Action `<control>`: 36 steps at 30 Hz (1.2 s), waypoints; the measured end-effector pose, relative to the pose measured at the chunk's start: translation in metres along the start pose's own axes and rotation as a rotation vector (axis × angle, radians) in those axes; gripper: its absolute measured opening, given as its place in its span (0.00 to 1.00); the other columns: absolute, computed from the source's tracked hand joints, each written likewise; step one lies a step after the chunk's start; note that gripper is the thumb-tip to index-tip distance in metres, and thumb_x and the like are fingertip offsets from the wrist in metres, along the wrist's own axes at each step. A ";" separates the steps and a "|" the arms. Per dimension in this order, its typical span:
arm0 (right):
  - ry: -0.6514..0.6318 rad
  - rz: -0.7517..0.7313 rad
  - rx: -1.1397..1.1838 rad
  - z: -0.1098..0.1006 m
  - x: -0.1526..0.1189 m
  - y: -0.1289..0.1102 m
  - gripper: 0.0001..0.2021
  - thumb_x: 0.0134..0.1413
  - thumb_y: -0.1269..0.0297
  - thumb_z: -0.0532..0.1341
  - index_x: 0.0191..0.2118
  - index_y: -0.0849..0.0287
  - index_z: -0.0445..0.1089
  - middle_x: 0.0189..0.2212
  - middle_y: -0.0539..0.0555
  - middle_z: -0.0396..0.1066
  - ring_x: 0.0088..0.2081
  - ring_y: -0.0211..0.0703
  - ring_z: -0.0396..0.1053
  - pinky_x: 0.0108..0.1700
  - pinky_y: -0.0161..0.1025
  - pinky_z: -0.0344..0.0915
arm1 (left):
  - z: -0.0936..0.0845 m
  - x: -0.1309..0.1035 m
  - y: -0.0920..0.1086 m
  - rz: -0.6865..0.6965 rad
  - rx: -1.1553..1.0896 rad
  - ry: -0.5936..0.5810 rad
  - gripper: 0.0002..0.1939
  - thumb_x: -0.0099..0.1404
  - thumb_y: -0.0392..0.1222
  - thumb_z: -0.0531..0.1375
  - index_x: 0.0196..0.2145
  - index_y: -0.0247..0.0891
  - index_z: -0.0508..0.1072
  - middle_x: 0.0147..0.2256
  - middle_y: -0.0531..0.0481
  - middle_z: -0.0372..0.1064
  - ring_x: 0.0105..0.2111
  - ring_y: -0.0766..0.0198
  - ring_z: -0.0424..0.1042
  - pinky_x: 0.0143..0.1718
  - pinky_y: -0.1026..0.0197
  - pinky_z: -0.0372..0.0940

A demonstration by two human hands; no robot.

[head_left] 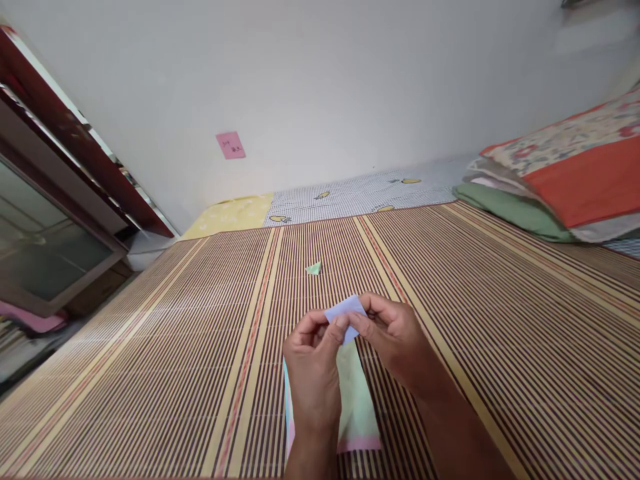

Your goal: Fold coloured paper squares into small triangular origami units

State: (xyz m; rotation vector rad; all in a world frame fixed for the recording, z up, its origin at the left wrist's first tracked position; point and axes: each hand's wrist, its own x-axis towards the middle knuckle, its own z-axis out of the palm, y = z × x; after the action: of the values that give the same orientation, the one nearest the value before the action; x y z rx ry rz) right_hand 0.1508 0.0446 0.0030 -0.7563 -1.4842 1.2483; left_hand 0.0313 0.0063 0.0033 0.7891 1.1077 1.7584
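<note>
A small piece of pale purple paper (349,307) is held up between both hands. My left hand (315,357) pinches it at its left and lower edge, thumb in front. My right hand (393,333) grips the right side, with its thumb tip close to the left thumb. Beneath the hands lie sheets of coloured paper (357,400), light green on top with pink and blue edges showing; my left hand and wrist cover part of them. Farther off on the mat sits a small folded light green paper piece (314,268).
A striped bamboo mat (190,347) covers the bed. Folded bedding (575,180) is piled at the back right. Patterned sheet (345,197) shows along the wall, where a pink note (231,145) with writing is stuck. A glass-fronted cabinet (50,233) stands at the left.
</note>
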 end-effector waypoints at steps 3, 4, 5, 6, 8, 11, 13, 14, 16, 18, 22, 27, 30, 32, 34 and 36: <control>-0.026 0.020 -0.008 0.003 0.000 -0.001 0.11 0.64 0.57 0.63 0.34 0.59 0.73 0.27 0.48 0.69 0.29 0.38 0.66 0.31 0.35 0.62 | -0.003 0.000 -0.004 0.012 -0.049 0.032 0.10 0.56 0.43 0.73 0.28 0.36 0.78 0.25 0.55 0.70 0.27 0.69 0.68 0.32 0.68 0.66; -0.030 0.022 -0.021 0.003 0.000 -0.001 0.11 0.64 0.57 0.62 0.34 0.59 0.73 0.27 0.48 0.68 0.29 0.38 0.65 0.31 0.35 0.61 | -0.004 0.000 -0.005 0.016 -0.052 0.039 0.10 0.57 0.43 0.73 0.28 0.36 0.78 0.26 0.55 0.70 0.28 0.69 0.68 0.32 0.67 0.66; -0.029 0.018 -0.044 0.004 0.000 -0.001 0.11 0.65 0.57 0.62 0.33 0.59 0.72 0.27 0.48 0.67 0.29 0.38 0.64 0.31 0.35 0.61 | -0.004 0.000 -0.005 0.019 -0.052 0.041 0.10 0.58 0.44 0.73 0.28 0.36 0.78 0.26 0.55 0.70 0.28 0.69 0.68 0.32 0.67 0.66; -0.023 0.009 -0.077 0.005 0.000 -0.001 0.11 0.65 0.57 0.62 0.33 0.58 0.72 0.27 0.48 0.67 0.29 0.38 0.63 0.31 0.36 0.60 | -0.004 0.000 -0.006 0.023 -0.052 0.041 0.11 0.59 0.45 0.72 0.28 0.36 0.78 0.26 0.55 0.70 0.28 0.69 0.68 0.32 0.67 0.66; 0.005 -0.012 -0.157 0.006 0.000 -0.002 0.12 0.65 0.58 0.61 0.32 0.58 0.71 0.25 0.47 0.64 0.28 0.38 0.61 0.30 0.36 0.58 | -0.003 0.001 -0.006 0.020 -0.066 0.042 0.12 0.61 0.47 0.70 0.29 0.36 0.78 0.26 0.54 0.71 0.28 0.68 0.69 0.31 0.67 0.66; 0.026 -0.033 -0.243 0.005 0.000 -0.003 0.14 0.64 0.58 0.61 0.28 0.57 0.66 0.22 0.45 0.58 0.25 0.36 0.56 0.27 0.36 0.54 | -0.003 0.005 -0.006 -0.007 -0.117 0.059 0.13 0.60 0.49 0.71 0.29 0.37 0.77 0.27 0.53 0.73 0.28 0.66 0.71 0.31 0.65 0.67; -0.025 -0.029 -0.258 0.003 -0.001 -0.003 0.15 0.64 0.59 0.60 0.26 0.57 0.64 0.21 0.44 0.56 0.24 0.36 0.54 0.26 0.36 0.52 | -0.005 0.008 -0.005 -0.005 -0.135 0.074 0.14 0.58 0.49 0.72 0.29 0.36 0.77 0.26 0.52 0.73 0.28 0.65 0.72 0.31 0.65 0.68; -0.065 -0.020 -0.259 0.001 -0.001 -0.004 0.15 0.64 0.59 0.60 0.26 0.57 0.64 0.21 0.45 0.57 0.24 0.36 0.55 0.26 0.36 0.52 | -0.007 0.010 -0.004 -0.001 -0.133 0.081 0.14 0.57 0.49 0.72 0.28 0.36 0.76 0.26 0.53 0.73 0.27 0.65 0.72 0.30 0.65 0.68; -0.149 0.015 -0.230 -0.004 0.000 -0.003 0.15 0.64 0.60 0.60 0.26 0.57 0.66 0.21 0.46 0.61 0.24 0.36 0.58 0.27 0.36 0.55 | -0.010 0.013 -0.002 0.000 -0.117 0.092 0.15 0.57 0.49 0.72 0.27 0.36 0.75 0.23 0.54 0.70 0.24 0.67 0.70 0.29 0.65 0.67; -0.182 0.052 -0.158 -0.009 0.001 -0.002 0.15 0.66 0.58 0.59 0.28 0.58 0.69 0.23 0.48 0.67 0.26 0.37 0.63 0.30 0.36 0.60 | -0.013 0.014 -0.001 -0.019 -0.087 0.071 0.15 0.58 0.49 0.71 0.26 0.36 0.73 0.21 0.56 0.67 0.21 0.69 0.66 0.27 0.66 0.65; -0.088 0.073 -0.048 -0.012 0.002 0.002 0.13 0.63 0.55 0.63 0.33 0.59 0.72 0.26 0.48 0.68 0.28 0.37 0.65 0.31 0.35 0.62 | -0.015 0.012 0.001 -0.065 0.068 -0.115 0.16 0.60 0.49 0.70 0.25 0.35 0.73 0.21 0.56 0.64 0.22 0.69 0.62 0.24 0.68 0.59; -0.006 0.121 -0.005 -0.005 0.004 0.009 0.14 0.57 0.56 0.68 0.28 0.59 0.69 0.21 0.45 0.62 0.23 0.34 0.59 0.25 0.33 0.55 | -0.012 0.011 -0.001 -0.019 0.151 -0.135 0.14 0.63 0.48 0.68 0.28 0.35 0.74 0.24 0.54 0.66 0.25 0.68 0.64 0.27 0.67 0.60; 0.098 0.129 0.094 0.000 0.005 0.013 0.14 0.56 0.55 0.68 0.29 0.59 0.70 0.22 0.47 0.67 0.25 0.37 0.64 0.28 0.34 0.61 | -0.006 0.009 -0.001 0.041 0.121 -0.051 0.11 0.62 0.45 0.69 0.36 0.38 0.73 0.28 0.54 0.71 0.28 0.68 0.68 0.31 0.67 0.65; 0.152 0.129 0.123 0.002 0.007 0.015 0.13 0.56 0.56 0.68 0.30 0.59 0.70 0.22 0.48 0.68 0.25 0.38 0.66 0.29 0.34 0.63 | -0.003 0.005 0.001 0.086 0.125 -0.057 0.11 0.62 0.44 0.69 0.38 0.39 0.73 0.30 0.53 0.72 0.29 0.67 0.71 0.32 0.66 0.67; 0.182 0.121 0.121 0.004 0.007 0.014 0.12 0.56 0.56 0.68 0.30 0.59 0.70 0.22 0.47 0.67 0.25 0.37 0.65 0.28 0.34 0.62 | -0.001 0.003 0.002 0.107 0.154 -0.083 0.09 0.63 0.44 0.69 0.36 0.38 0.74 0.29 0.53 0.71 0.29 0.68 0.70 0.32 0.67 0.68; 0.163 0.107 0.109 0.006 0.006 0.011 0.13 0.58 0.56 0.67 0.29 0.59 0.69 0.21 0.46 0.65 0.24 0.36 0.63 0.27 0.33 0.60 | -0.001 0.002 0.002 0.112 0.172 -0.067 0.09 0.63 0.44 0.69 0.34 0.37 0.76 0.27 0.54 0.70 0.27 0.69 0.69 0.30 0.68 0.67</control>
State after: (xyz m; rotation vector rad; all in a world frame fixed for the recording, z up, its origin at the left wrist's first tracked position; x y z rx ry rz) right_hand 0.1418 0.0507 -0.0054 -0.8523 -1.2476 1.3041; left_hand 0.0285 0.0076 0.0047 1.0247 1.2017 1.7311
